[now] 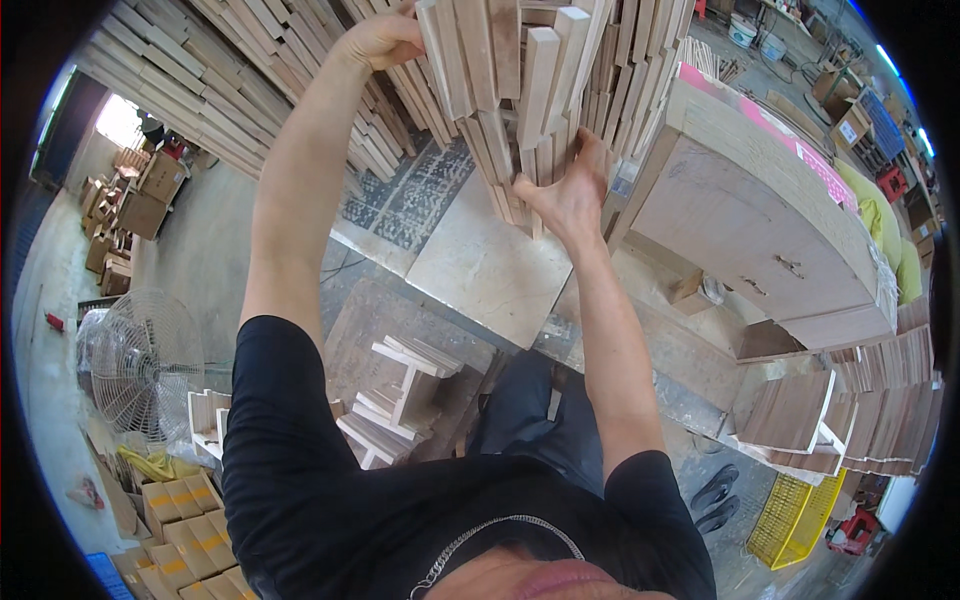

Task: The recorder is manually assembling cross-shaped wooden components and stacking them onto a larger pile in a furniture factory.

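A tall bundle of pale wooden strips [500,120] stands in front of me at the top of the head view, several strips stepping out unevenly at the front. My left hand [385,38] reaches up to the bundle's upper left side, its fingers bent against the edge and partly hidden behind the wood. Lower down, my right hand [572,190] clasps the strips near their bottom end, thumb on the left and fingers on the right. Beneath the bundle lies a pale board [490,270].
More wooden strips [230,70] lean in rows to the left. A wooden cabinet [750,220] is at the right. Short wood pieces [395,400] lie on a board near my legs. A floor fan [150,365], cardboard boxes [185,530] and a yellow crate [795,515] stand around.
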{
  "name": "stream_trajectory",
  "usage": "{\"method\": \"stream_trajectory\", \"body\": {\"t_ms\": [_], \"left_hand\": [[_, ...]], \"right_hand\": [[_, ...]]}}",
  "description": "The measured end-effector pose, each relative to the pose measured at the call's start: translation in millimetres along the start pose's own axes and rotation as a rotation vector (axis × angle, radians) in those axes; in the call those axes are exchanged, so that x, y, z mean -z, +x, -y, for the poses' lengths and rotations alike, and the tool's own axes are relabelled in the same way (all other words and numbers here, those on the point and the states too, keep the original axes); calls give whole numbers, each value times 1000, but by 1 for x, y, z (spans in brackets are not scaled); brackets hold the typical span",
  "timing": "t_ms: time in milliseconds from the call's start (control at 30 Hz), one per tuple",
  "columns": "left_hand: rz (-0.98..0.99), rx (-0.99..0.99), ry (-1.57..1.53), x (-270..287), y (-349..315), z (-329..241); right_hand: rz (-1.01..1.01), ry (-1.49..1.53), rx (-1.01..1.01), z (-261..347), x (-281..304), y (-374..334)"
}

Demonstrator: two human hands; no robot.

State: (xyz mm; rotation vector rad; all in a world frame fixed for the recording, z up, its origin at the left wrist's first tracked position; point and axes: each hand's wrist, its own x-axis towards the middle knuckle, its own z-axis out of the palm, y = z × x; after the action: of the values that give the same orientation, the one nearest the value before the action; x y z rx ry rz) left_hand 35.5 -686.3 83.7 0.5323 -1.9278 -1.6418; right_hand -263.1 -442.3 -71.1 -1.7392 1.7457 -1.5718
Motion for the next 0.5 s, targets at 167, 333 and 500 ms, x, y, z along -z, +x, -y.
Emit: {"method": "stream_trajectory", "body": {"t_ms": [167, 333, 500], "left_hand": [[-56, -46, -79, 11, -1, 33], [-30, -73, -102, 46, -2, 37], [-37, -72, -112, 43, 5, 34]], "right_hand": [[11, -10, -8, -2, -3, 4], [1, -38, 14, 2, -3, 3], [2, -61, 1, 6, -1, 2]]}}
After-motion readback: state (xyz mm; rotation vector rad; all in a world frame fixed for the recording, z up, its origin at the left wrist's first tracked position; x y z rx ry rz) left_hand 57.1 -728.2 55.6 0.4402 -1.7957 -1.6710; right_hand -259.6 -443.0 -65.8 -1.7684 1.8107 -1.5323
